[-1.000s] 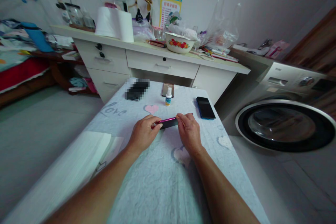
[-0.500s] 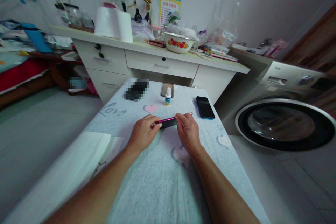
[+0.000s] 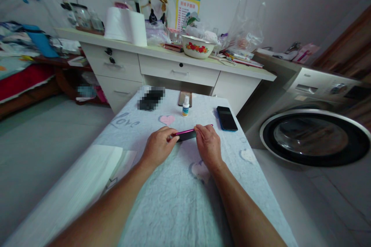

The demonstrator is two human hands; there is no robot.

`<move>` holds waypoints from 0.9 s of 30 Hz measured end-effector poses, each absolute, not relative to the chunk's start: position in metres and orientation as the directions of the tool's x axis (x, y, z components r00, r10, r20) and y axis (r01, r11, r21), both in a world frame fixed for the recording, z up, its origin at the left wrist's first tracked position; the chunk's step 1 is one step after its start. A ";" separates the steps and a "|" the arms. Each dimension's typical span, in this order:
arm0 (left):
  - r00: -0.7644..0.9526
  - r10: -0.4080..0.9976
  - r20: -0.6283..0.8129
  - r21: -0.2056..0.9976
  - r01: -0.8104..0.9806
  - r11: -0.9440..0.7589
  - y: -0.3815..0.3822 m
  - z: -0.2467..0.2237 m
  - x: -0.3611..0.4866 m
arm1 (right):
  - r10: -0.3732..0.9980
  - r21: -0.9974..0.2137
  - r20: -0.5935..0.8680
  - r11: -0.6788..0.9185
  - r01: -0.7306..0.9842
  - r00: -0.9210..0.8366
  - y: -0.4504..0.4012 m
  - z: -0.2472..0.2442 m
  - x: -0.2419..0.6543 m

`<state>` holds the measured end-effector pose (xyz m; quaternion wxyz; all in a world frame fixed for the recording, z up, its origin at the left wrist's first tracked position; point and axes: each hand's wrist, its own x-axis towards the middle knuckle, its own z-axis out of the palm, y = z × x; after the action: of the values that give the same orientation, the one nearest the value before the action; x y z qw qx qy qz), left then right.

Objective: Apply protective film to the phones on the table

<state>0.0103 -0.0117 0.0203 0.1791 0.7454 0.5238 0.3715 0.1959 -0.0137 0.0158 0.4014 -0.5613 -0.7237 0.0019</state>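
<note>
Between my two hands is a smartphone (image 3: 187,135) with a pinkish-purple edge, tilted up so that its dark face is towards me. My left hand (image 3: 159,144) is closed on its left end, thumb below and fingers behind. At the right end my right hand (image 3: 209,144) pinches its upper edge; part of the phone is hidden behind those fingers. Beyond the hands a small white spray bottle (image 3: 185,107) with a blue and yellow label stands upright. Another phone (image 3: 227,119), dark-screened with a blue edge, lies to the right of my right hand.
A cloth-covered table (image 3: 168,200) lies under my arms. Near its far edge are a brown-framed flat item (image 3: 182,96) and a blurred-out dark object (image 3: 151,98). Behind stands a white desk (image 3: 179,72) bearing a flowered bowl (image 3: 198,47). A washing machine (image 3: 313,123) is at right.
</note>
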 end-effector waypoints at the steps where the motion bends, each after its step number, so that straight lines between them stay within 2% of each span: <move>1: 0.176 0.914 0.366 0.656 0.648 -0.387 -0.012 0.020 0.010 | 0.814 -0.454 0.579 0.361 0.814 -0.038 -0.013 0.015 0.196; 8: 0.173 0.914 0.368 0.653 0.651 -0.386 -0.013 0.024 0.011 | 0.812 -0.442 0.582 0.356 0.823 -0.039 -0.014 0.014 0.194; 21: 0.184 0.914 0.363 0.679 0.619 -0.394 -0.011 0.018 0.011 | 0.818 -0.437 0.539 0.475 0.764 -0.201 -0.026 0.015 0.169; 27: 0.222 0.899 0.377 0.660 0.616 -0.429 -0.011 0.019 0.009 | 0.804 -0.388 0.531 0.512 0.766 -0.268 -0.030 0.016 0.161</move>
<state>0.0091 -0.0111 0.0186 0.1893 0.7584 0.4995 0.3734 0.1605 -0.0297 0.0161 0.3505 -0.4932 -0.7957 0.0267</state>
